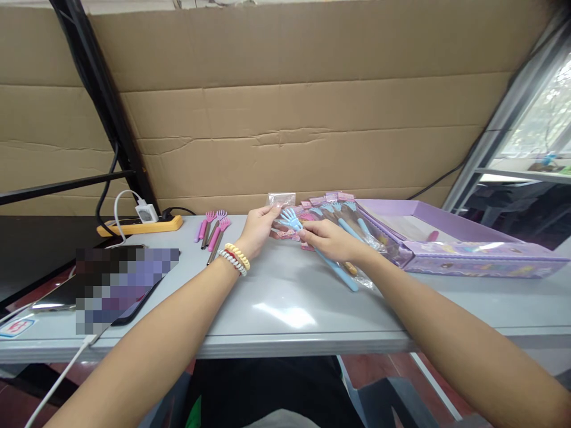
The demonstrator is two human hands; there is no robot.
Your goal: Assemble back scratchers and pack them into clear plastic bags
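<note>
My left hand (257, 230), with beaded bracelets on its wrist, pinches the top of a clear plastic packet (282, 201) beside the claw head of a blue hand-shaped scratcher (292, 219). My right hand (329, 239) grips the same blue scratcher along its handle, whose end (345, 278) sticks out below the hand. Both hands are closed and nearly touch above the grey table (285, 309). Behind them lies a pile of several more packed blue and pink scratchers (343, 217).
Three loose pink and purple scratchers (213, 229) lie left of my hands. A yellow power strip with a white charger (143, 221) sits at the far left. An open purple box (450, 245) stands on the right. A phone with a cable (120, 285) lies front left; cardboard lines the back.
</note>
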